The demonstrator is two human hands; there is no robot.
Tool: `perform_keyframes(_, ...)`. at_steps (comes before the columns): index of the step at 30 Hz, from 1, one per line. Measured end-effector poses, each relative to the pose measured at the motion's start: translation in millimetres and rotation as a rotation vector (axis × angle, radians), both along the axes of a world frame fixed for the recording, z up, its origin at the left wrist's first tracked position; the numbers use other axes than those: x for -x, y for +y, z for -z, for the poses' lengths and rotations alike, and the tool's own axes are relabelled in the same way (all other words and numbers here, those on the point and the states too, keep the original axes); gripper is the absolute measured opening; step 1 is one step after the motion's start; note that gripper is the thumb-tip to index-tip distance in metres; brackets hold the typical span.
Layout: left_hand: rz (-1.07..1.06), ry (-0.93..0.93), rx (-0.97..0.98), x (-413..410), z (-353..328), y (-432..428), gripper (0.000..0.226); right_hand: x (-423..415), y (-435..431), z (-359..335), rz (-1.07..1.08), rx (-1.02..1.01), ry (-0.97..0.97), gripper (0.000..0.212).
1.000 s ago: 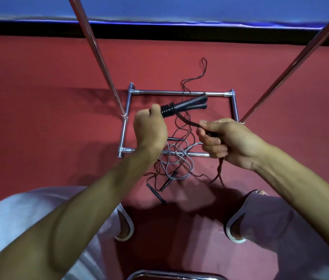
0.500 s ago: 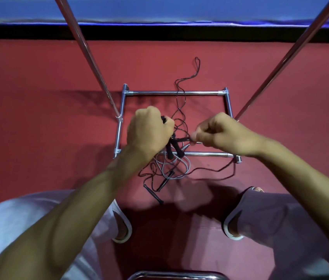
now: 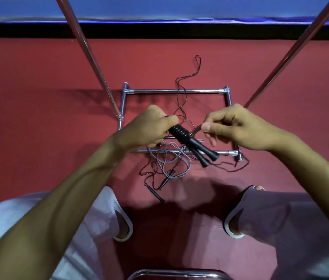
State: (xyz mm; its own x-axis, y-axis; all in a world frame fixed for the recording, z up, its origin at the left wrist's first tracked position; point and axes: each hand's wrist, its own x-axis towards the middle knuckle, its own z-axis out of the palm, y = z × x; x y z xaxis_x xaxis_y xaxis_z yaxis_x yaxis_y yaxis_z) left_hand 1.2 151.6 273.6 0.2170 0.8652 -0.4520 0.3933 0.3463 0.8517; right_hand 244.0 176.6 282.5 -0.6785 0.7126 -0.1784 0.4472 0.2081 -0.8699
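Fingers of the left hand (image 3: 149, 128) were curled tight round the ribbed tops of two black handles (image 3: 191, 142), which jutted out of the fist down and to the right, side by side. Just beside them the right hand (image 3: 238, 128) pinched a thin black cord (image 3: 196, 129) between thumb and forefinger. Beneath both hands a tangle of grey rope (image 3: 167, 160) lay across the near bar of a chrome frame (image 3: 175, 90) on the red floor (image 3: 38, 118).
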Motion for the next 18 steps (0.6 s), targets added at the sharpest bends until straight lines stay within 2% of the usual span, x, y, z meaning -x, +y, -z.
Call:
perform_keyframes(4,-0.012,-0.168,-0.091,-6,-6,-8,0.039,15,-11,5,0.106,0.483,0.277,0.031)
perform_keyframes(6,-0.041,-0.136,-0.165,-9,-3,-14,0.043,23,-16,6,0.16,0.709,0.394,0.028)
perform_keyframes(7,-0.047,-0.084,-0.233,-10,-1,-17,0.045,25,-16,7,0.173,0.744,0.41,0.025)
perform_keyframes(10,-0.037,0.117,-0.47,-13,5,-23,0.048,25,-9,10,0.216,0.652,0.374,0.032)
perform_keyframes(12,-0.031,0.161,-0.556,-18,10,-27,0.048,24,-6,9,0.269,0.573,0.336,0.037)
perform_keyframes(18,-0.035,0.194,-0.595,-20,15,-27,0.048,23,-1,0,0.317,0.22,0.142,0.045)
